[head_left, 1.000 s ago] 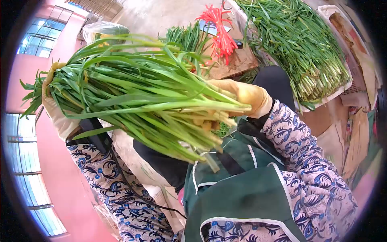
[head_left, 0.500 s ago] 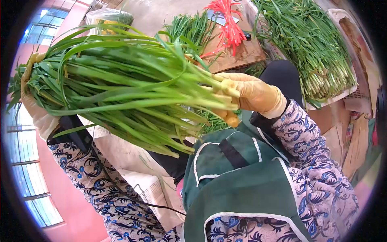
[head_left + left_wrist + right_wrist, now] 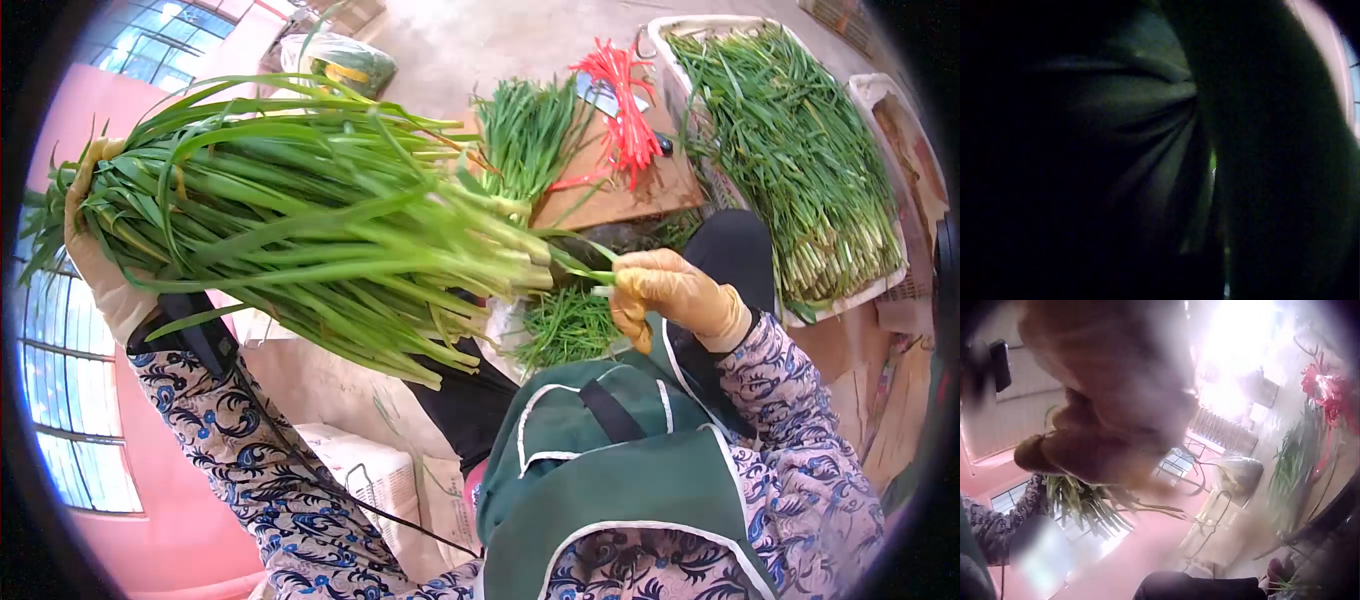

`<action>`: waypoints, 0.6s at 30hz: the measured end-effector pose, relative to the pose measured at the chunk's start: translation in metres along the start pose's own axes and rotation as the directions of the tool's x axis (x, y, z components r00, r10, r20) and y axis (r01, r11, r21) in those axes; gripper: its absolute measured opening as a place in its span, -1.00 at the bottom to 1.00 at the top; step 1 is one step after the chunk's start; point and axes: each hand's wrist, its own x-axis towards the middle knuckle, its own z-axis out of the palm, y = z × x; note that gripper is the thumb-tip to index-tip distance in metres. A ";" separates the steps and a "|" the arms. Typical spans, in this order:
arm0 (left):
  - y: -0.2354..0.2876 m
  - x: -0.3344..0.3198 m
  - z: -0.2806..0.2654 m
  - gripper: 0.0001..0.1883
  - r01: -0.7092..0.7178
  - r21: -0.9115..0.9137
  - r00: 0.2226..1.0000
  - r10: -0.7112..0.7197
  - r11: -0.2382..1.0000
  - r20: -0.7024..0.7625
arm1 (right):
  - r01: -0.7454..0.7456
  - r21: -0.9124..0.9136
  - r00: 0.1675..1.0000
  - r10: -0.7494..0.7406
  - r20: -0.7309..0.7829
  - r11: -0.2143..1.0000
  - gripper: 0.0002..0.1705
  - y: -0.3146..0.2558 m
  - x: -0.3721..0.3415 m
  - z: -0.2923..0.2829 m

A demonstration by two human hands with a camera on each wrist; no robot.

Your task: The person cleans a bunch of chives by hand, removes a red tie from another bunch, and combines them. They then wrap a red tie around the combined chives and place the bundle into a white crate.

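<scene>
A large bunch of garlic chives [image 3: 300, 210] is held up at the left in the head view, pale cut ends facing right. My left hand [image 3: 98, 230], in a cream-coloured glove, grips its leafy end. To the right of the cut ends, my gloved right hand [image 3: 675, 295] pinches a thin chive stalk [image 3: 585, 268] between thumb and fingers. In the right wrist view that hand [image 3: 1110, 406] looms blurred, with the bunch [image 3: 1079, 500] beyond it. The left wrist view is nearly black, showing only dim folds.
A smaller chive bundle [image 3: 530, 140] and red ties [image 3: 620, 110] lie on a brown board [image 3: 655, 195]. A white crate [image 3: 662, 40] full of chives stands at right. Loose greens [image 3: 565, 325] lie by the green apron [image 3: 620, 480]. A plastic bag [image 3: 340, 60] sits at the back.
My right hand has left the bunch's cut ends and moved right, with a thin stalk in its fingers. My left hand still holds the bunch. The head view has shifted.
</scene>
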 end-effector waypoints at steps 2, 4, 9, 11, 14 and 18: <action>0.026 0.001 -0.022 -0.71 -0.032 0.065 0.998 0.036 0.997 -0.049 | -0.021 -0.125 0.997 0.012 -0.076 0.992 -0.60 0.014 -0.002 -0.017; 0.051 0.003 -0.026 -0.69 -0.104 0.153 0.964 0.137 0.983 -0.229 | -0.101 -0.246 0.981 0.055 -0.188 0.964 -0.59 0.018 -0.001 -0.019; 0.032 -0.015 -0.008 -0.67 -0.130 0.264 0.857 0.242 0.956 -0.454 | -0.108 -0.994 0.920 0.377 -0.105 -0.011 -0.38 0.024 0.011 -0.004; 0.042 -0.017 0.007 -0.64 -0.150 0.306 0.849 0.281 0.940 -0.447 | -0.082 -0.968 0.992 0.110 -0.057 0.238 -0.39 0.006 0.024 -0.001; -0.013 -0.020 -0.017 -0.65 -0.037 0.378 0.886 0.205 0.925 -0.416 | 0.079 -0.787 0.995 -0.095 0.026 0.612 -0.36 -0.014 0.053 0.004; -0.015 0.001 0.003 -0.68 -0.013 0.160 0.930 0.071 0.987 -0.361 | 0.524 -0.451 0.831 -0.549 0.088 0.722 -0.32 -0.024 0.103 0.038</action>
